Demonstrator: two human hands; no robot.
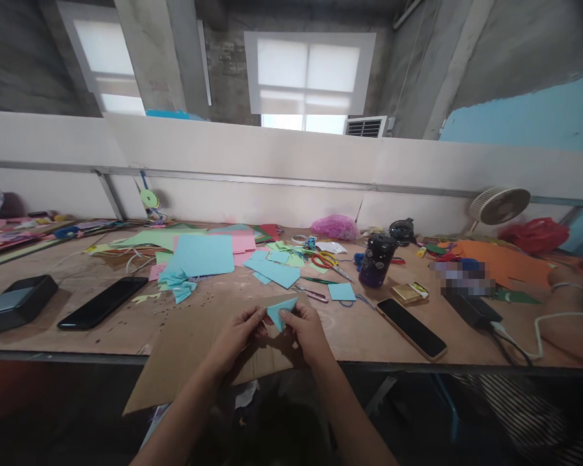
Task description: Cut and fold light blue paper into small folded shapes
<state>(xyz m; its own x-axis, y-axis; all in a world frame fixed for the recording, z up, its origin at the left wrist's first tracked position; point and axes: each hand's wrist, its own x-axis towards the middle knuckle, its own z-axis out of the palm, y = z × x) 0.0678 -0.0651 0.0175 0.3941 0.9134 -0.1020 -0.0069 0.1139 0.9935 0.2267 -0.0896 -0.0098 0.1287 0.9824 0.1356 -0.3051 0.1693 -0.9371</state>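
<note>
A small folded piece of light blue paper (280,313), roughly a triangle pointing down, is pinched between my two hands. My left hand (247,327) grips its left corner with thumb and fingers. On the right corner, the thumb of my right hand (305,323) presses on the front, with the fingers curled behind. Both hands are above a sheet of brown cardboard (184,336) that overhangs the table's front edge. Beyond the hands lie cut light blue papers (284,274), and a small blue square (342,292) rests to the right.
Scissors (331,264), a small snipping tool (312,294), a dark tumbler (376,260), a gold box (409,293) and a phone (412,327) stand to the right. Another phone (103,302) lies left. Stacked blue paper (206,254) sits behind. Another person's arm (571,310) rests at far right.
</note>
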